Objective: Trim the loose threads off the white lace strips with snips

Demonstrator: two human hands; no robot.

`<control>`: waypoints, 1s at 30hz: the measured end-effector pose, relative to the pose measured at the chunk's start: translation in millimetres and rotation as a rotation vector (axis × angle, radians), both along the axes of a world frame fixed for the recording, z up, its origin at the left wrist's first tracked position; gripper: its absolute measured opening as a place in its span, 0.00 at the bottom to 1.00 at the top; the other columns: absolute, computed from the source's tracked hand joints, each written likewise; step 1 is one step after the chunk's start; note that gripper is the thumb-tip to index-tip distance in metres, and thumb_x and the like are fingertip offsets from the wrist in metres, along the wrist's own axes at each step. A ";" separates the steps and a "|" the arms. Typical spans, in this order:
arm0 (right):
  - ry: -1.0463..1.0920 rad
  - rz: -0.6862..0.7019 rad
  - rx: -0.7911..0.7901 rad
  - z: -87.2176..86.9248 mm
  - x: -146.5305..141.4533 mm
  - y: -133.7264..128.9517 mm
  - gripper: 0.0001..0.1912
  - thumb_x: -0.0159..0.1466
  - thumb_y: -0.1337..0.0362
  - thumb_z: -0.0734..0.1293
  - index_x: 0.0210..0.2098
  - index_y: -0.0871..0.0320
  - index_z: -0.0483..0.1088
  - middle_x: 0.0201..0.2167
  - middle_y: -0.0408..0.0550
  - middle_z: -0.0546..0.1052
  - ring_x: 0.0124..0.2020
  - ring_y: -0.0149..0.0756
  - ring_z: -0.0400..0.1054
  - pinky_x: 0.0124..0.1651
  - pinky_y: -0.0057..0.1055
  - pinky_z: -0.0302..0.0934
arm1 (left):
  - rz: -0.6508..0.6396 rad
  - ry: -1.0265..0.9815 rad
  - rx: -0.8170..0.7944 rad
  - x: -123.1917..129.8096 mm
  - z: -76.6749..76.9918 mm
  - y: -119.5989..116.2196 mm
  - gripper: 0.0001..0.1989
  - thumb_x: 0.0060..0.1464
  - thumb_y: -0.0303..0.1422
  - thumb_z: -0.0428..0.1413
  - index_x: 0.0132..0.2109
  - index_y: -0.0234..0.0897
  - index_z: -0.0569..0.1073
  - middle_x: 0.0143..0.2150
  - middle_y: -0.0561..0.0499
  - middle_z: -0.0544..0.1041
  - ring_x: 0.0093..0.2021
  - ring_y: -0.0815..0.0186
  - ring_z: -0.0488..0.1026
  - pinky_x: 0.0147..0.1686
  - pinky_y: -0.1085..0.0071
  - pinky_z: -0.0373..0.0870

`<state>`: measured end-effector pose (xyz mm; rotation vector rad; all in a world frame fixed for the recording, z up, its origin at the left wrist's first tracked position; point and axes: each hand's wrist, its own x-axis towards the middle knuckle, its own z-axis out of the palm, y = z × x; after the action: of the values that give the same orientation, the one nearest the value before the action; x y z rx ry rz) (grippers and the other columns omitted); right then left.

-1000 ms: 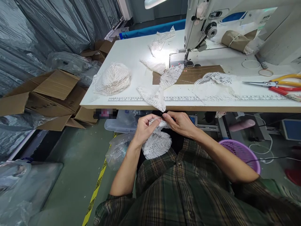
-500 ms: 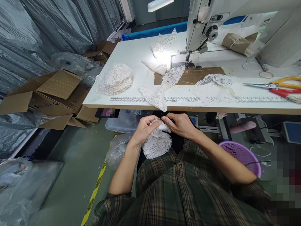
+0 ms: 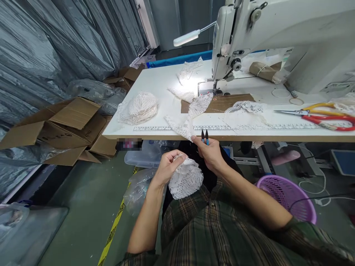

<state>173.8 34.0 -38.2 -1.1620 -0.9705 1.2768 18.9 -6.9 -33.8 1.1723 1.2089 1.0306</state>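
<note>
My left hand (image 3: 168, 168) pinches a bunched piece of white lace (image 3: 187, 181), which hangs over my lap below the table edge. In my right hand (image 3: 210, 152) are thread snips (image 3: 205, 136) with dark blades and blue showing below them; their points face away from me. My right thumb and fingertips also meet the corner of another lace piece (image 3: 181, 125) at the table's front edge. That piece runs back over the tabletop toward a lace strip (image 3: 201, 103) near the sewing machine's needle.
A sewing machine (image 3: 226, 44) stands on the white table (image 3: 116, 129). Left lies a lace pile (image 3: 140, 107); right, more lace (image 3: 245, 112) and large red-and-yellow-handled scissors (image 3: 318, 116). A purple basket (image 3: 288, 195) sits low right, cardboard boxes (image 3: 74, 118) on the left.
My right hand has parted from the left and moved up to the table edge, onto the hanging lace corner. The snips now show clearly. My left hand has dropped slightly, still holding its lace.
</note>
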 end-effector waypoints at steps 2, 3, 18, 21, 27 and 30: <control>-0.082 -0.005 0.108 1.6 0.5 -10.9 0.22 0.56 0.45 0.71 0.23 0.58 0.70 0.15 0.36 0.57 0.18 0.25 0.47 0.21 0.28 0.46 | 0.040 0.009 -0.002 -6.5 -0.8 -3.6 0.13 0.48 0.41 0.65 0.30 0.34 0.78 0.25 0.52 0.74 0.25 0.70 0.66 0.26 0.74 0.60; -0.150 0.024 0.198 2.0 3.6 -19.7 0.19 0.58 0.48 0.70 0.24 0.58 0.71 0.16 0.37 0.59 0.19 0.26 0.49 0.22 0.28 0.47 | 0.073 0.007 0.001 -10.7 -1.6 -5.1 0.13 0.48 0.41 0.65 0.30 0.35 0.77 0.25 0.52 0.74 0.24 0.70 0.65 0.26 0.74 0.60; -0.675 0.520 0.895 -11.1 67.3 -105.2 0.05 0.64 0.63 0.63 0.31 0.55 0.67 0.18 0.40 0.69 0.18 0.29 0.61 0.24 0.31 0.50 | -0.302 0.108 0.274 20.1 -16.8 -2.1 0.30 0.56 0.59 0.52 0.34 0.38 0.84 0.40 0.42 0.77 0.43 0.55 0.74 0.48 0.60 0.70; -0.703 0.486 0.878 -22.5 77.1 -103.7 0.04 0.63 0.65 0.64 0.31 0.55 0.67 0.18 0.40 0.69 0.18 0.29 0.60 0.25 0.31 0.50 | -0.445 0.073 0.209 29.8 -16.6 -6.8 0.23 0.53 0.54 0.60 0.31 0.38 0.83 0.39 0.43 0.78 0.41 0.56 0.75 0.43 0.62 0.72; -0.596 0.506 0.396 -36.4 90.3 -95.0 0.08 0.66 0.59 0.64 0.35 0.57 0.70 0.21 0.39 0.69 0.21 0.28 0.59 0.27 0.28 0.52 | -0.377 0.117 0.043 25.2 -32.3 -16.6 0.14 0.52 0.44 0.64 0.33 0.36 0.81 0.33 0.47 0.81 0.33 0.63 0.76 0.35 0.70 0.71; -0.593 0.487 0.173 -34.6 86.3 -83.4 0.22 0.73 0.53 0.52 0.32 0.57 0.69 0.23 0.41 0.69 0.24 0.30 0.61 0.30 0.29 0.54 | -0.289 0.154 0.030 21.2 -37.9 -21.0 0.14 0.50 0.43 0.66 0.33 0.36 0.81 0.32 0.47 0.82 0.33 0.63 0.76 0.35 0.70 0.71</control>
<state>260.0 -49.4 -72.9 -1.2348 -1.8528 1.1985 40.1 -27.9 -71.7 1.4239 1.1040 0.7549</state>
